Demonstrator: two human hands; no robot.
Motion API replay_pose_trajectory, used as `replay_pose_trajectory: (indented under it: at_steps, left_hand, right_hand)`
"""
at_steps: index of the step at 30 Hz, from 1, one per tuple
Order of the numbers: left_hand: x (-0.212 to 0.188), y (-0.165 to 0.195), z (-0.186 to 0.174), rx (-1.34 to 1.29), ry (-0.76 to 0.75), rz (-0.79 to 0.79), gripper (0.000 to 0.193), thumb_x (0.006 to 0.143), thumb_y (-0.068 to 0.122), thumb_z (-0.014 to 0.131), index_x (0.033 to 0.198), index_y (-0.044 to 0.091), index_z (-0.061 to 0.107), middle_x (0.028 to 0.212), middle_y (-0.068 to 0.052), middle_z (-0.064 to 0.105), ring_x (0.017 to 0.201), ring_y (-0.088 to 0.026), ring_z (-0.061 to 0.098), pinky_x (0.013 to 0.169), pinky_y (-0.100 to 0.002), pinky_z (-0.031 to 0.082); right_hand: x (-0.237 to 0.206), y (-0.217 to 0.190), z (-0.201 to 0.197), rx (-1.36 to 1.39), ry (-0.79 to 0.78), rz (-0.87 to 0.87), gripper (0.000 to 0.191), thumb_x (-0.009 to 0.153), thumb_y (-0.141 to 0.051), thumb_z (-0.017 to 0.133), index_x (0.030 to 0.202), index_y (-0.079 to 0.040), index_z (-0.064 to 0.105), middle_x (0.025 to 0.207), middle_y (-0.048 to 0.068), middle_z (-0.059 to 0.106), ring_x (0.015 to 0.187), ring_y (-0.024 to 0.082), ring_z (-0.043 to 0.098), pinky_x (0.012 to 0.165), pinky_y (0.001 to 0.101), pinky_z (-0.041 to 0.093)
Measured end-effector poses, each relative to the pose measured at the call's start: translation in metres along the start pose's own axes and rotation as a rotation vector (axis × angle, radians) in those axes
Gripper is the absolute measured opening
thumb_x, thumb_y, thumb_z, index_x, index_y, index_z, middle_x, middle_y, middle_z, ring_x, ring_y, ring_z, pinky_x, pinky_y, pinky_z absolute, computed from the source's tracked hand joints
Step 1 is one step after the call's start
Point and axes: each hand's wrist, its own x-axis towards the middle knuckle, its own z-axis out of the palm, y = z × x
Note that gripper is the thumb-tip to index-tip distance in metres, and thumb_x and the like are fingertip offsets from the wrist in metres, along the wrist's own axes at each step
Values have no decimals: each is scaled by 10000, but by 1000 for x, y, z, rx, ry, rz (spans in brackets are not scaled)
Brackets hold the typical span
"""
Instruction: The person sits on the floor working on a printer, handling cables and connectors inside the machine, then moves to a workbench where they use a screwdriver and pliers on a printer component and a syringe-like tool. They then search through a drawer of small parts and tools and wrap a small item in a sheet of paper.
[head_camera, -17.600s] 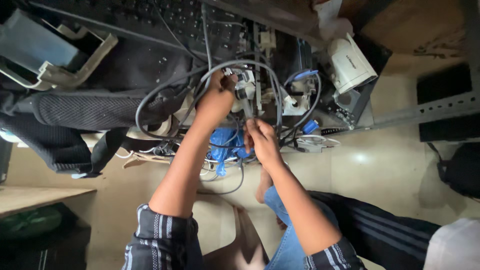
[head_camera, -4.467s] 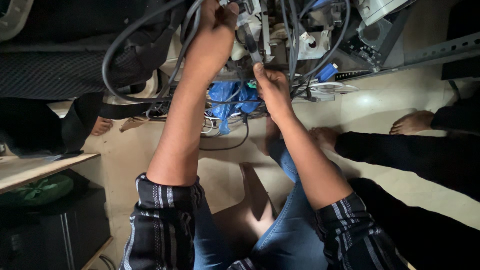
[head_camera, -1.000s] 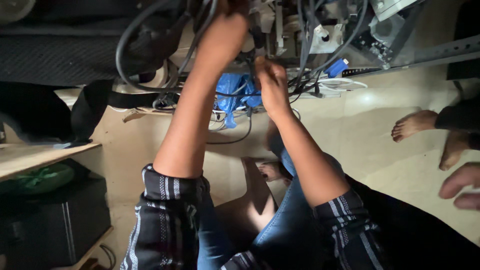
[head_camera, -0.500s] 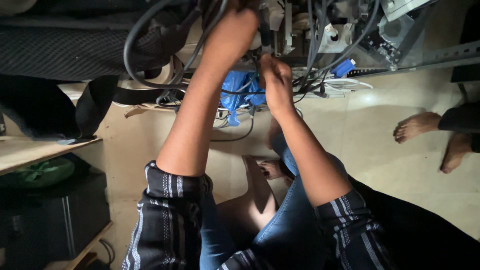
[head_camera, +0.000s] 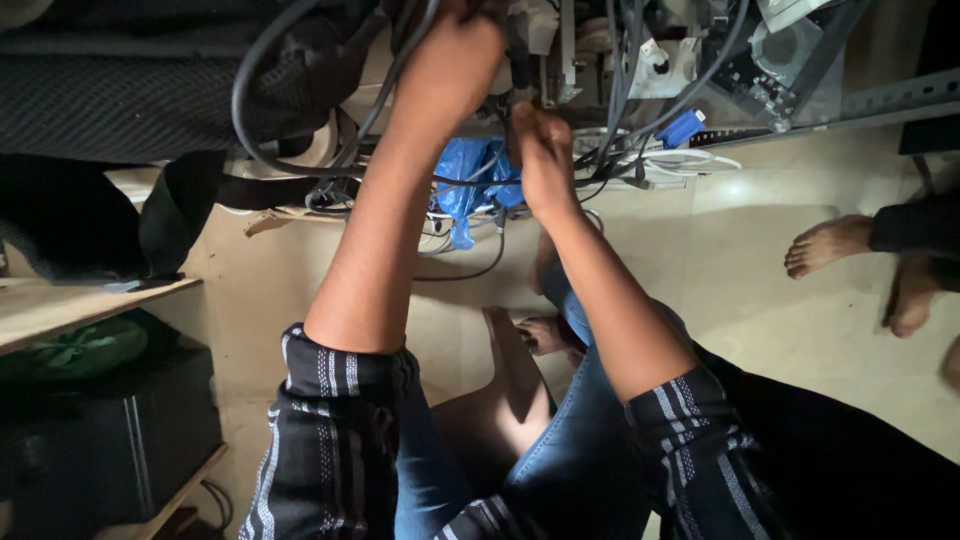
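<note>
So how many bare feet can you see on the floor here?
4: one foot and another at the right edge, a sliver below them, and one foot between the forearms. Others may be hidden.

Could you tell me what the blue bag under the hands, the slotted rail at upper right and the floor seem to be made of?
Blue bag: thin plastic film, by its crinkled, glossy folds.
Slotted rail: probably metal, grey and matte, with sharp edges and punched slots.
Floor: likely polished tile or stone, pale and smooth, with a soft light reflection.

Both hands (left hand (head_camera: 452, 60), right hand (head_camera: 540, 160)) reach into tangled cables (head_camera: 300, 120).
</note>
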Motion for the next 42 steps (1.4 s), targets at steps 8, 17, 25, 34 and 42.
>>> replay_pose_trajectory:
  at_steps: [8, 17, 25, 34, 42]
  left_hand:
    - [5, -12, 8, 212, -123, 52, 402, 1009, 365, 420, 1186, 64, 619, 1276, -273, 641, 1145, -464, 640, 965, -502, 522]
    - [-3, 9, -1, 70, -32, 17, 432, 1009, 422, 431, 1190, 81, 625, 1204, -264, 660, 1103, -486, 594, 927, -515, 490]
    - [3, -17, 8, 520, -83, 437, 231, 948, 135, 509, 1078, 12, 655, 1169, -318, 652, 967, -481, 673, 781, -533, 557]
    - [3, -15, 10, 220, -60, 278, 293, 977, 208, 463, 1079, 11, 654, 1162, -294, 658, 984, -496, 641, 823, -524, 533]
    - [3, -3, 6, -56, -41, -74, 389, 888, 329, 470, 1073, 72, 696, 995, -254, 704, 976, -455, 661, 830, -494, 545]
  right_hand:
    - [3, 6, 0, -5, -37, -82, 396, 1085, -301, 564, 735, -139, 471, 669, -101, 387, 616, 37, 344, 542, 276, 247]
    - [3, 10, -3, -53, 24, -42, 452, 1086, -318, 578, 685, -156, 444, 618, -121, 362, 570, 23, 302, 511, 278, 200]
    - [4, 8, 1, -26, 63, 19, 445, 1065, -330, 596, 668, -168, 474, 592, -128, 363, 535, 19, 294, 493, 281, 178]
    - [4, 1, 6, 0, 116, 70, 477, 1044, -383, 624, 649, -177, 455, 579, -119, 377, 518, 30, 302, 483, 284, 190]
    - [4, -3, 2, 4, 45, -40, 528, 1073, -425, 602, 645, -174, 420, 589, -103, 363, 538, 44, 298, 504, 294, 204]
